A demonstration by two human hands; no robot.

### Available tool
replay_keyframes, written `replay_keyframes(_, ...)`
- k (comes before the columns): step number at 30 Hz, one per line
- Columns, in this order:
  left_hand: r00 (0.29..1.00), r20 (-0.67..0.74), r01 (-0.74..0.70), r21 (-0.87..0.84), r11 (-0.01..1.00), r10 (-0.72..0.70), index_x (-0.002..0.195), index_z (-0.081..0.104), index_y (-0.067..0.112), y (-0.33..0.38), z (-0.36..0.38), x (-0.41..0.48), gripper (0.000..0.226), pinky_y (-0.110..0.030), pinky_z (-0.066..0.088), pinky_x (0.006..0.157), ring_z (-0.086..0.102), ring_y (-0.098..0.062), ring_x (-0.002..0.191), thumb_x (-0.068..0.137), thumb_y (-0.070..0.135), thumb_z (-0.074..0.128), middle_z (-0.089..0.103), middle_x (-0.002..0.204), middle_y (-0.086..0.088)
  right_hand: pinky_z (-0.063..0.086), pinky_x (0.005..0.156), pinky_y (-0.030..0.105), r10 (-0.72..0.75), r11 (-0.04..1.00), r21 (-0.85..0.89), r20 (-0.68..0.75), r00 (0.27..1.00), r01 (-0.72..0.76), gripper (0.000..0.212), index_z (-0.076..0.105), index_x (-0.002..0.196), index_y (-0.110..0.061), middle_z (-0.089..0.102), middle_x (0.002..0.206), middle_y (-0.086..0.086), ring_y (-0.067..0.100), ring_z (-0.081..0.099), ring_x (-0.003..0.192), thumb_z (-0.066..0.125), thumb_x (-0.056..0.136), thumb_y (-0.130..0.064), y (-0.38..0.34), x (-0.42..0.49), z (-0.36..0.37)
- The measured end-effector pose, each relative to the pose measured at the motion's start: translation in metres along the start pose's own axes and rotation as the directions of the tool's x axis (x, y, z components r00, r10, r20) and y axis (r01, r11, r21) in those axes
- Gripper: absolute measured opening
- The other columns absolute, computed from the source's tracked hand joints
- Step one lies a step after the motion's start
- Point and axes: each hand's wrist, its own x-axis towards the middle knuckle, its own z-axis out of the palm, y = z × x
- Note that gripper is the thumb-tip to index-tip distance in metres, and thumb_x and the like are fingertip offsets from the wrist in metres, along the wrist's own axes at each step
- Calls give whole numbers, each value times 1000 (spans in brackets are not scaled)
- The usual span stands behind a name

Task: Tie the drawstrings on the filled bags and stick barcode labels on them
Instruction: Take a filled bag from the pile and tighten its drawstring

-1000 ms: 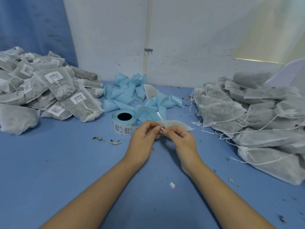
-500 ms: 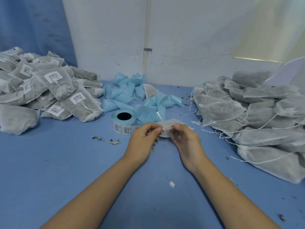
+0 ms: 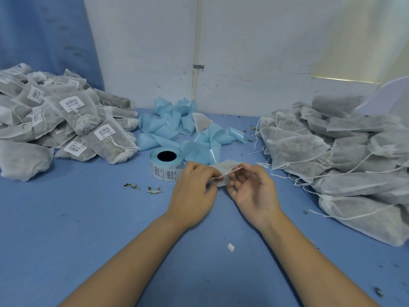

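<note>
blue worktable (image 3: 88,218) against a cracked white wall: at its middle, a person's left hand (image 3: 194,196) pinches one end of a thin white drawstring (image 3: 232,169) and the right hand (image 3: 254,193) pinches the other, its remaining fingers loosely curled, the string stretched between them across a small pale bag (image 3: 223,166). just behind the left hand stands a roll of barcode labels (image 3: 164,168), with curled blue backing strips (image 3: 168,129) beyond it. labelled, tied bags (image 3: 66,120) are heaped at far left; unlabelled bags (image 3: 343,156) with loose strings are heaped at right.
</note>
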Motion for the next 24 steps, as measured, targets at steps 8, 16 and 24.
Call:
replay_keyframes(8,992,-13,-121,75,990,122,113,61,6,-8,-6,2,37,-31,45,81,46,-15,96,78,-7,61,42,106,2,47,53,21,149,986,18,327,933,-164,34,63,63,-11,57,68,-1,11,56,59,90,43,-17,1,-9,8)
replay_keyframes(16,942,-232,120,-440,890,-242,96,61,24,9,-18,8,21,-7,38,72,52,3,80,76,21,54,61,94,11,50,56,22,64,997,28,220,973,-72,31,56,63,-18,58,71,-1,14,59,64,83,51,-10,1,-8,8)
replay_keyframes(24,885,-313,88,-613,785,-344,98,55,33,13,-20,13,32,-7,42,72,57,7,85,93,1,48,62,91,25,42,71,22,-243,889,-419,-89,966,185,23,59,65,-21,63,70,-12,2,59,67,66,80,-5,14,-6,13)
